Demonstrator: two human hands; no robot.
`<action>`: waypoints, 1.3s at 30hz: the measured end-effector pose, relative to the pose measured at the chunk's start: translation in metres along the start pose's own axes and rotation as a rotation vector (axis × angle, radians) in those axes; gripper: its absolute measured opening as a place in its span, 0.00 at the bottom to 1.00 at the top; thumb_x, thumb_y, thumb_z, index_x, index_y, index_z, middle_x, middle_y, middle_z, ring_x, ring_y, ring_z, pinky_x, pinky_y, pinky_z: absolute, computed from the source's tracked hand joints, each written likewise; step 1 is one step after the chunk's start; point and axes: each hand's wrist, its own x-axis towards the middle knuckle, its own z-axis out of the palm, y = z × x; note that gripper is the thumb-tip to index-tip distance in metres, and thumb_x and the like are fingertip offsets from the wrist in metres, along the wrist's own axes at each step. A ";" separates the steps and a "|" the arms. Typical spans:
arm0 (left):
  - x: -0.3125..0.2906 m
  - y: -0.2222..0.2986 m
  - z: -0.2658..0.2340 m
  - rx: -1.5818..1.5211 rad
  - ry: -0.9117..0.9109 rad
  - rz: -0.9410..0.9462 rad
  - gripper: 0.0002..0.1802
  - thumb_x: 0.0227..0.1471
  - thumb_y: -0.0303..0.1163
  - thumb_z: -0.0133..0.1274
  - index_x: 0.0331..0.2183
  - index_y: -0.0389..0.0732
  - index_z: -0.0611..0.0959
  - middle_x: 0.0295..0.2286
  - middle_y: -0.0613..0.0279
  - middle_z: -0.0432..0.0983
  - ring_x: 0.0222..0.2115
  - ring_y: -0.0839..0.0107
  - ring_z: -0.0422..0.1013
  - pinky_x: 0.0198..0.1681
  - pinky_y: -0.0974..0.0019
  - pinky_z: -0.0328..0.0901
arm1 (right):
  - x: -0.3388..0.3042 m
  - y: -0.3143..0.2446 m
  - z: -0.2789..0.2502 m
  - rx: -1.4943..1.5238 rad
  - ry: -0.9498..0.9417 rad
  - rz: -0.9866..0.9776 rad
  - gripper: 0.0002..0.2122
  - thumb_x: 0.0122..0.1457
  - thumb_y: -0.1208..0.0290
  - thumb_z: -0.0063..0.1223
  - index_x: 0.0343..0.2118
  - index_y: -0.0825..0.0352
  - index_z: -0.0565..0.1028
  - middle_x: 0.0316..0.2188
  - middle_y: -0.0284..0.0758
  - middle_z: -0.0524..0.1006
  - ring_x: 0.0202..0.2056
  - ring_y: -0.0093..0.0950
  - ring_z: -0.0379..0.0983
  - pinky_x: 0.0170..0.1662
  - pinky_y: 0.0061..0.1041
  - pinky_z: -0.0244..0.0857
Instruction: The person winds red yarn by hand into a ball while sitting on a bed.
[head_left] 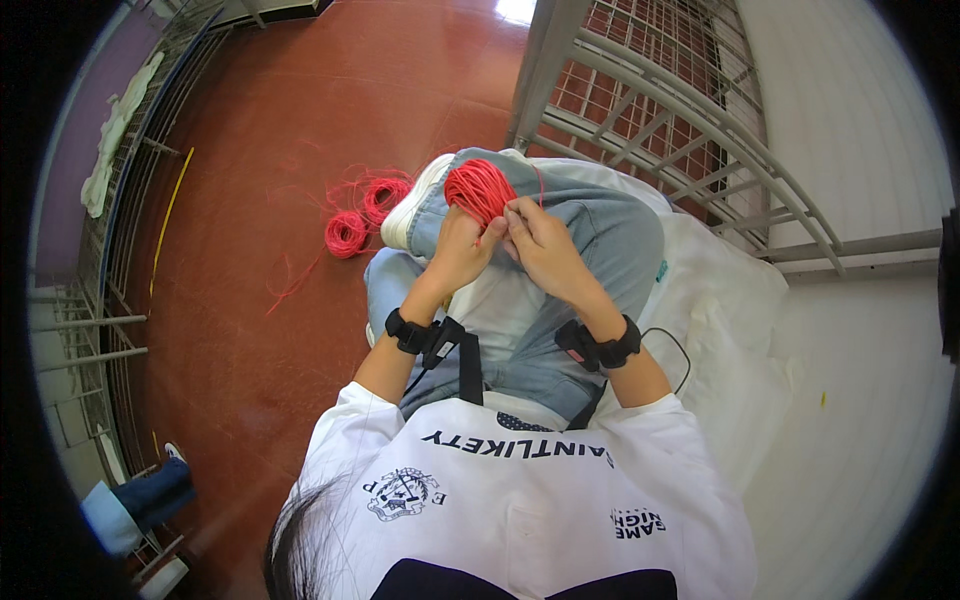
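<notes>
A thick bundle of red cord (480,190) rests above my crossed legs in blue jeans. Gripping its near left side is my left hand (464,248), the fingers partly hidden behind the cord. My right hand (543,248) is closed at the bundle's right edge, thumb and fingers pinched together close to the left thumb. A loose strand of the same cord loops up above the right hand. Black straps with small boxes circle both wrists.
On the red floor to the left lie two more red cord coils (347,233) with loose strands. A grey metal bed frame (690,130) stands at far right, beside the white sheet (705,300) under me. Metal racks line the left; another person's leg (155,497) shows lower left.
</notes>
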 end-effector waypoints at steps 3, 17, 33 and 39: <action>0.012 0.001 0.011 -0.111 0.058 0.075 0.13 0.53 0.36 0.44 0.32 0.36 0.75 0.33 0.50 0.72 0.38 0.54 0.66 0.43 0.59 0.59 | 0.000 -0.003 -0.001 -0.074 0.100 -0.064 0.09 0.56 0.68 0.41 0.30 0.69 0.69 0.20 0.44 0.72 0.25 0.43 0.69 0.29 0.35 0.60; 0.058 -0.026 0.003 -1.118 0.463 -0.552 0.11 0.45 0.33 0.54 0.32 0.36 0.78 0.30 0.64 0.73 0.30 0.78 0.68 0.35 0.74 0.62 | 0.062 0.042 -0.007 -0.262 -0.095 -0.313 0.09 0.56 0.68 0.41 0.32 0.67 0.71 0.27 0.41 0.74 0.33 0.39 0.70 0.36 0.32 0.62; 0.044 -0.066 -0.024 -1.260 0.279 -0.539 0.30 0.40 0.38 0.51 0.46 0.34 0.68 0.43 0.51 0.67 0.44 0.57 0.65 0.47 0.55 0.62 | 0.073 0.060 -0.006 0.063 -0.380 -0.391 0.12 0.56 0.65 0.47 0.31 0.71 0.75 0.24 0.34 0.77 0.28 0.20 0.72 0.33 0.23 0.65; 0.053 -0.042 -0.010 -1.258 0.211 -0.591 0.29 0.42 0.39 0.50 0.46 0.36 0.67 0.44 0.51 0.65 0.45 0.58 0.63 0.47 0.57 0.61 | 0.061 0.050 -0.022 0.084 -0.276 -0.310 0.15 0.53 0.61 0.47 0.24 0.71 0.76 0.19 0.34 0.77 0.22 0.21 0.72 0.28 0.22 0.63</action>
